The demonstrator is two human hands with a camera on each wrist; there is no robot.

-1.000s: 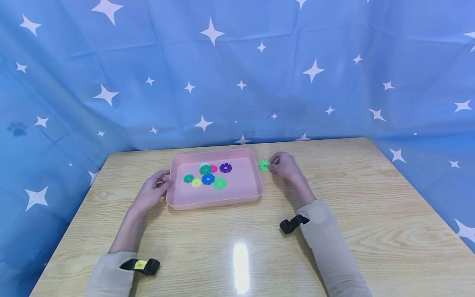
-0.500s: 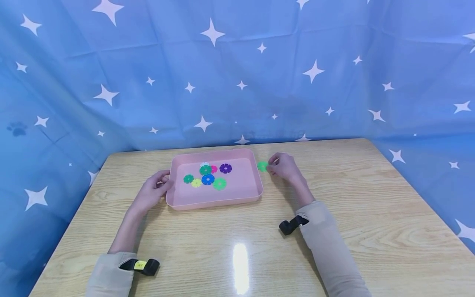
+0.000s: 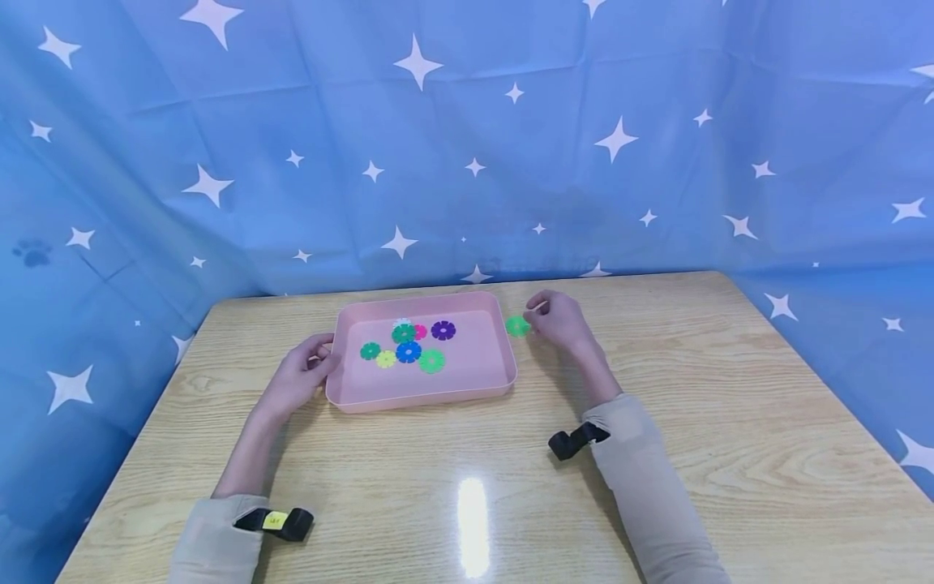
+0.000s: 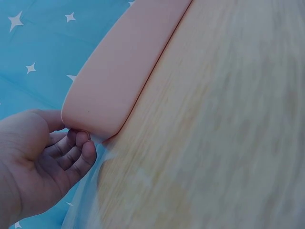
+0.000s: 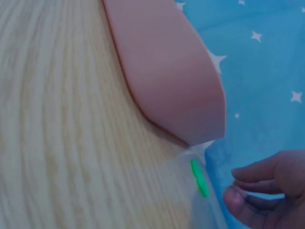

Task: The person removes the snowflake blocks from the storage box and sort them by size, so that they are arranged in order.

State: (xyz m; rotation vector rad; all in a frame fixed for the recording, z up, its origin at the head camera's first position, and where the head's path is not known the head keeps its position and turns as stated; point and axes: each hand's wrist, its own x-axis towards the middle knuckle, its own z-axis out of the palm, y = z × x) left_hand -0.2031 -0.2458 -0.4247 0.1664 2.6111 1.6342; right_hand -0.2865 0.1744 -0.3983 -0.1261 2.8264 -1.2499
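A pink plastic tray (image 3: 419, 397) stands on the table, and my left hand (image 3: 301, 373) pinches its left end, thumb over the rim and fingers curled against the outer wall. Beyond the tray's right end lies a light green notched disc (image 3: 517, 326), flat on the wood. My right hand (image 3: 559, 319) hovers just to its right, fingers loosely bent and holding nothing. In the right wrist view a gap shows between the fingertips (image 5: 232, 195) and the disc. Inside the tray are several flower-shaped discs, among them a purple disc (image 3: 443, 330), a blue disc (image 3: 409, 352) and a yellow disc (image 3: 386, 359).
The wooden table (image 3: 409, 470) reaches back to a blue curtain (image 3: 467, 122) with white stars. Black straps with small wrist cameras circle both sleeves. A bright light reflection (image 3: 474, 527) shows on the table's near part.
The light green disc has slid slightly left toward the tray. My right hand has let go of it and lifted a little. The left hand and tray have stayed put.
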